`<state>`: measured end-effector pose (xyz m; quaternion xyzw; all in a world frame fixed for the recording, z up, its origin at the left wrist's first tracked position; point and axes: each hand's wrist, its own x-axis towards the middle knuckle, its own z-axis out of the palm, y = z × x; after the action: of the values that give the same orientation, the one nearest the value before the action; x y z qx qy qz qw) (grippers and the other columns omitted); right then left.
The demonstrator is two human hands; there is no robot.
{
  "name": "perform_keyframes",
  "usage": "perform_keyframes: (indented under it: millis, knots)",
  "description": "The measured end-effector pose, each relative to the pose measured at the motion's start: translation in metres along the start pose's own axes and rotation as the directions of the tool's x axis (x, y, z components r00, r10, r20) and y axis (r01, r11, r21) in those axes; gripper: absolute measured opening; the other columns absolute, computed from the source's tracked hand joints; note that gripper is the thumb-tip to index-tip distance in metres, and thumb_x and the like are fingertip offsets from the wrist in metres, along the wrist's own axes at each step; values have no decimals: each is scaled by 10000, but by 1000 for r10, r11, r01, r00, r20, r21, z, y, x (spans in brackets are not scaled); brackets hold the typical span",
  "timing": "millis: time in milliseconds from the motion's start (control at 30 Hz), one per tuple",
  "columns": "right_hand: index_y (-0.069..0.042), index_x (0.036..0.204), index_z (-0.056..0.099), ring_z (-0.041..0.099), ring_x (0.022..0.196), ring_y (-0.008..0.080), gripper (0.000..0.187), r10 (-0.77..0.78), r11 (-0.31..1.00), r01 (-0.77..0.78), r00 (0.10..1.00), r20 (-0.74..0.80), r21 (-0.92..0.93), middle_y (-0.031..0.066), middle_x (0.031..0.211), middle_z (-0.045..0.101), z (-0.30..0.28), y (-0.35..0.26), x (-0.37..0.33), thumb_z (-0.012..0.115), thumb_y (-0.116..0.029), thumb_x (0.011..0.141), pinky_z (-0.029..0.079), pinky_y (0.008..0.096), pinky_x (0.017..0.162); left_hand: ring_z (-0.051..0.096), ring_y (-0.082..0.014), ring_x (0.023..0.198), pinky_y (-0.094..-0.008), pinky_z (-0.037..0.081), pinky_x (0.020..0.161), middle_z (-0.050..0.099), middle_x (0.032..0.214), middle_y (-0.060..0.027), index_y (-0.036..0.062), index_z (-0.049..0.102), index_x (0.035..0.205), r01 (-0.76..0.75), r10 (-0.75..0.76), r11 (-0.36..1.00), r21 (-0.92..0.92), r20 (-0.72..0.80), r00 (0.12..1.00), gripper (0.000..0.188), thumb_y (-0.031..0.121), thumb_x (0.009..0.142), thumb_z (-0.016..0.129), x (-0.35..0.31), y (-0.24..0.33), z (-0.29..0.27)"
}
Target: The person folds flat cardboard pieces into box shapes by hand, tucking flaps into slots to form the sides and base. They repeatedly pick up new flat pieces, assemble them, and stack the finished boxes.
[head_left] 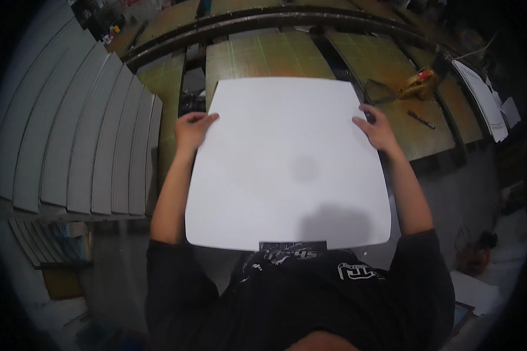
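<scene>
White sheet (287, 152) is spanning the near edge of the table (263, 55); your left hand (191, 134) and right hand (383, 133) are pinching the sheet's sides, uneven tension possibly risking creases.

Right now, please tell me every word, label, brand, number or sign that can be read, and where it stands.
Black shirt: white lettering on the front; I do not copy it here.
Papers at the right: print too small to read.
Black marker: any marking is too small to read.
Large white sheet: no text visible.
</scene>
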<state>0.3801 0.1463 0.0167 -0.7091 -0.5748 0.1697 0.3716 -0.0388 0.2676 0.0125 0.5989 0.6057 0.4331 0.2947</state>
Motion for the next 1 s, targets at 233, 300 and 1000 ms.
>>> perform_keyframes:
  millis: [233, 300, 1000]
  knots:
    - [24, 1250, 441, 559, 1031, 270, 653, 84, 959, -107, 992, 98, 262, 215, 1187, 534, -15, -26, 0, 695, -321, 758, 444, 339, 865, 572, -147, 847, -257, 452, 767, 623, 1003, -122, -41, 568, 1129, 130, -125, 991, 6, 333, 935, 495, 343, 822, 628, -20, 23, -51]
    - [28, 1286, 399, 553, 1030, 241, 652, 93, 901, -156, 981, 171, 406, 200, 1156, 548, -26, -33, -32, 669, -298, 790, 442, 319, 858, 565, -154, 906, -262, 441, 821, 604, 1039, -127, -33, 511, 1201, 264, -172, 950, -165, 429, 887, 514, 346, 859, 572, -68, 18, -86]
    - [35, 1042, 617, 632, 858, 230, 508, -75, 992, 76, 997, -16, 99, 186, 971, 646, -24, -9, -51, 724, -336, 711, 501, 321, 746, 609, -135, 703, -250, 480, 638, 659, 815, -100, -62, 648, 951, 141, -141, 990, -22, 8, 990, 420, 323, 788, 685, -133, 26, -49]
